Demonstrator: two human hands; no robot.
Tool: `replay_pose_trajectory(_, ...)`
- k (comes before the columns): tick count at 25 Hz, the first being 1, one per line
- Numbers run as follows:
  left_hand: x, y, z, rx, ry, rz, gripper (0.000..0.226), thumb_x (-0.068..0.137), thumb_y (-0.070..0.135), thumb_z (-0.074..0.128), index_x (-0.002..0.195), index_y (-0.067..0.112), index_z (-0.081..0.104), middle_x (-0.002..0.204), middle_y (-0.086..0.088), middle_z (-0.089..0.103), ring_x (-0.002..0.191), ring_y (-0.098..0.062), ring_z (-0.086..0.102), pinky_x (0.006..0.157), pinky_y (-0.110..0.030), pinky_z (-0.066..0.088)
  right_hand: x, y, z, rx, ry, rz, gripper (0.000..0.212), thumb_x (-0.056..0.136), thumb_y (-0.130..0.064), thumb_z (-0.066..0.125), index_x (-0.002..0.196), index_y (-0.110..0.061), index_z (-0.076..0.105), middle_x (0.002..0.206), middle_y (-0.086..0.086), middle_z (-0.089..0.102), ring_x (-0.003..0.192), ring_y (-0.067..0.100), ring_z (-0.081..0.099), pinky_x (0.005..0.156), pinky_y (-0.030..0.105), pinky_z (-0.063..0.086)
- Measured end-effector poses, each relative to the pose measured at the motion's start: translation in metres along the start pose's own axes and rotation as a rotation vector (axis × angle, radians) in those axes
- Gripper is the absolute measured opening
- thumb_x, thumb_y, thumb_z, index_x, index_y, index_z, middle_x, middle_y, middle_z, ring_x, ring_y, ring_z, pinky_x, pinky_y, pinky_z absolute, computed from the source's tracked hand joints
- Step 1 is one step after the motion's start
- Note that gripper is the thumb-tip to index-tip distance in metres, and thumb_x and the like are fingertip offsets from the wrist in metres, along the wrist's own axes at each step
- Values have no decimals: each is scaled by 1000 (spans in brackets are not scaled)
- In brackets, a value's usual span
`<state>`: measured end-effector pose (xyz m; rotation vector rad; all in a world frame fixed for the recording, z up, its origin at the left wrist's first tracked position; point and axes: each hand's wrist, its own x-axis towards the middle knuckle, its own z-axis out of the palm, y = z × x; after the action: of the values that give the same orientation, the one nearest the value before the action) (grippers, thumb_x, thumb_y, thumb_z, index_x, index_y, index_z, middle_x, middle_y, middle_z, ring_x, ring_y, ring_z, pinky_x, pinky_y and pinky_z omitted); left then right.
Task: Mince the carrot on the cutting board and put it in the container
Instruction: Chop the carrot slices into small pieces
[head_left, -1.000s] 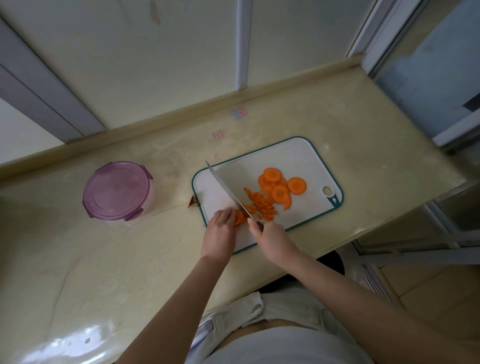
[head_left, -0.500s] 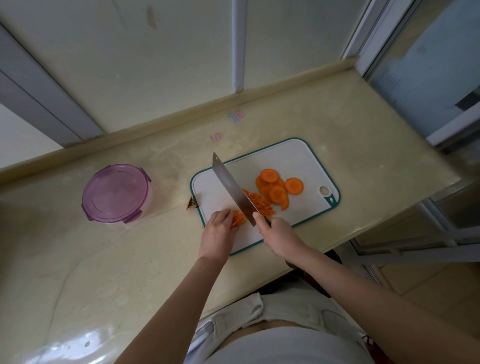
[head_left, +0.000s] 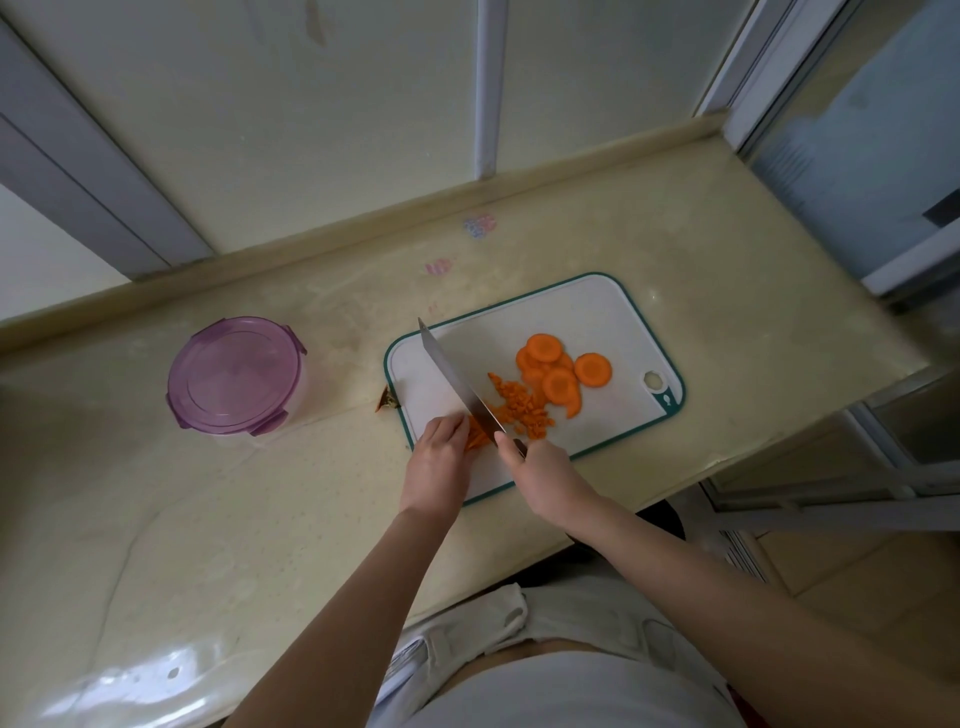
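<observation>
One-third done, I'd judge: container (head_left: 236, 376) lid-on at the tabletop's (head_left: 260, 519) left, left hand (head_left: 436, 462) fingers curled down on carrot strips (head_left: 477, 440) on the cutting board (head_left: 597, 312), knife (head_left: 460, 384) gripped by right hand (head_left: 545, 467), minced pile (head_left: 519, 408) beside the blade, round slices (head_left: 558, 366) uncut at right.

Soft dim daylight, glare on counter (head_left: 130, 680) bottom-left, wide-angle bending at edges, corners slightly blurred, faint shadows

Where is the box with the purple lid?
In the head view, the purple-lidded container stands on the counter, left of the cutting board and apart from it, lid on.
</observation>
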<state>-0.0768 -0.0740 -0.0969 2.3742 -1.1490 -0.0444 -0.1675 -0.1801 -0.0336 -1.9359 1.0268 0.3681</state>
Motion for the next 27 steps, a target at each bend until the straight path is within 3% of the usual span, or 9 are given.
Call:
replay_pose_trajectory(5, -1, -1, 2, -5, -31, -15, 41, 66, 5, 82, 104, -1, 68, 100, -11, 67, 90, -27, 64, 74, -30, 55, -2, 3, 9, -44, 12, -84, 57, 100, -46, 36, 54, -12, 37, 51, 0, 42, 45, 14, 41, 45, 24, 31)
replay_pose_trajectory(17, -4, 1, -1, 7, -49, -30, 37, 73, 10, 78, 106, -2, 66, 104, -15, 66, 96, -30, 63, 83, -36, 53, 3, 7, -14, 80, 56, -61, 54, 100, -46, 35, 56, -14, 39, 57, 1, 45, 53, 13, 44, 51, 24, 32)
replay_pose_trajectory(20, -1, 0, -3, 49, -57, -19, 38, 72, 9, 79, 107, 0, 67, 104, -14, 67, 96, -31, 64, 96, -42, 45, 1, 7, -16, 89, 60, -70, 53, 99, -46, 36, 57, -14, 40, 58, 1, 45, 54, 13, 44, 55, 27, 35)
replay_pose_trajectory(22, 0, 1, -4, 40, -79, -33, 41, 74, 9, 76, 113, 1, 65, 108, -14, 67, 101, -32, 62, 104, -45, 37, -2, 6, -14, 109, 41, -71, 54, 99, -47, 37, 56, -14, 39, 57, 1, 44, 53, 13, 44, 54, 25, 34)
replay_pose_trajectory(27, 2, 5, -12, -81, -154, -139, 51, 86, 19, 65, 132, 3, 50, 126, -13, 56, 120, -28, 48, 108, -39, 36, -10, 1, -13, 104, -1, -87, 55, 99, -47, 36, 55, -14, 35, 53, 0, 40, 47, 13, 41, 49, 23, 30)
